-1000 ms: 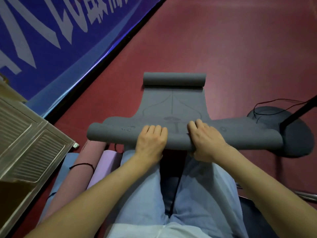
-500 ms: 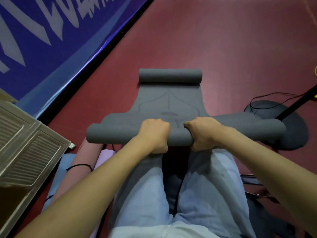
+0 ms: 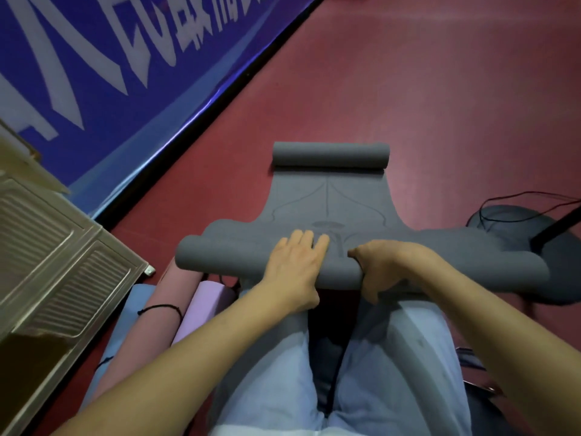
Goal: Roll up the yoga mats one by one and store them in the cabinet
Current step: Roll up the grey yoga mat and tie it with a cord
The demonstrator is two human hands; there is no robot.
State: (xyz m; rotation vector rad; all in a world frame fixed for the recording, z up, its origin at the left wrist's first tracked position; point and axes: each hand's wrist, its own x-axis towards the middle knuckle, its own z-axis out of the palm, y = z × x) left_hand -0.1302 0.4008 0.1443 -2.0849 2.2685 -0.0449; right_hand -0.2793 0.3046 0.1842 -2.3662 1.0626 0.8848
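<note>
Two hands on the gray yoga mat (image 3: 330, 199) roll: left hand (image 3: 294, 265) flat atop, right hand (image 3: 382, 267) curled around it.

Ahead of you: the grey mat (image 3: 327, 202) fills the lane, its near roll (image 3: 440, 262) across your knees, its far end curled into a second roll (image 3: 330, 155). Open red floor (image 3: 440, 89) lies beyond and on both sides of that strip. To your left: the cabinet (image 3: 63, 262) stands close, with a pink roll (image 3: 163, 297), a lilac roll (image 3: 204, 306) and a blue mat (image 3: 135, 297) packed between it and your leg. To your right: a dark round base (image 3: 566, 272) with a slanted pole (image 3: 556, 226) and trailing cable (image 3: 518, 196) touches the near roll's end. Far left: a blue banner (image 3: 94, 73) borders the floor.
</note>
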